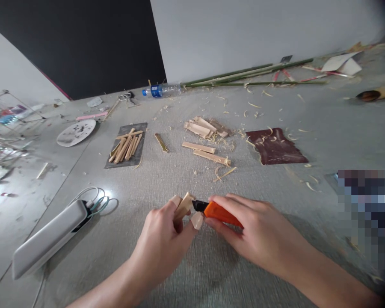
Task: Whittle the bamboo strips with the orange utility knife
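Well short of the far edge of the gray surface [167,179], the left hand [163,233] pinches a short pale wood piece [184,206] between thumb and fingers, its upper end tilted toward the right; pale coverings show on the thumb tip and a fingertip. Just to its right, the right hand [253,218] has its fingers pressed around an orange cutter [224,213], whose black front end points at the wood; whether a blade is biting into it I cannot tell. Farther toward the surface's far edge lie two flat wood strips [199,148], one slightly overlapping the other's line, and behind them a heap of strips [200,127] with curled shavings [226,143] around it. To the right, a dark red sheet [279,152] carries more curls. To the left, a small brownish strip [161,142] rests near a dark gray sheet [111,164] bearing a pile of sticks [127,146]. Toward the left edge lie a white device [49,239] with cables and a spotted white plate [77,133]. Along the far edge are a plastic bottle [162,90] and long green stems [237,78].
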A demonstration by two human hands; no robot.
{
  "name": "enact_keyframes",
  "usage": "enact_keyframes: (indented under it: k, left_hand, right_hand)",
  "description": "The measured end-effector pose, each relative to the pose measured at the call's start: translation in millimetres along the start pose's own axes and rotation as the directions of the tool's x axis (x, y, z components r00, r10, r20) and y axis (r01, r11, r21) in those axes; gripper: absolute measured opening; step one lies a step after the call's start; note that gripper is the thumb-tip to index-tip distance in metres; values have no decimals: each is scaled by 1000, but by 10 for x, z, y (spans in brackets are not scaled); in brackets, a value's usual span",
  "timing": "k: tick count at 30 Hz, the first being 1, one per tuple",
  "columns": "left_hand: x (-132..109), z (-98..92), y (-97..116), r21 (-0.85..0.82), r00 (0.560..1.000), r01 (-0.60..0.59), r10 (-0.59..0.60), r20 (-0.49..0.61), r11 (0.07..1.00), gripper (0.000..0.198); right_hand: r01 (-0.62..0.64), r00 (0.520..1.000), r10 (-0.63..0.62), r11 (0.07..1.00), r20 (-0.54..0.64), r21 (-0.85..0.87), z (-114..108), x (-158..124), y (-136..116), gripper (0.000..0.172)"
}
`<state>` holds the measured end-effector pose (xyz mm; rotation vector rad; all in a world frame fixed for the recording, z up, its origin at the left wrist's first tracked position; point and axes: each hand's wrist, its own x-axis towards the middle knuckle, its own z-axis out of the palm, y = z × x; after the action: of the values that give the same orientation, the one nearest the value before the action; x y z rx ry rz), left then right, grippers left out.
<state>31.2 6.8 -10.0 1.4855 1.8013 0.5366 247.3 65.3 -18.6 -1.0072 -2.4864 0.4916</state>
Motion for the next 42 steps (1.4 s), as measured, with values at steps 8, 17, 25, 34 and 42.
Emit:
enact_keyframes:
  k: [8,17,25,34,42]
  left_hand:
    - [30,-53,-2,131,1000,-11,10,4,991,36]
    - [54,-99,2,101,1000,-20,20,4,995,38]
    - [92,-44,-58,-120,997,59,-53,49,991,45]
    - [34,-39,-13,15,999,-5,5,36,1000,39]
    - [30,-83,-19,12,997,-71,71,-13,997,29]
  right_hand:
    - [86,992,-113,939,-63,-333,5,-13,-40,33]
    - [74,996,-87,964,-37,-257,-18,0,14,40]
    - [-83,986,16,911,-166,-405,56,25,99,39]
    - [-138,969,62,939,-241,-315,-68,91,149,34]
    - [-49,994,22,966,-105,-254,-52,61,89,28]
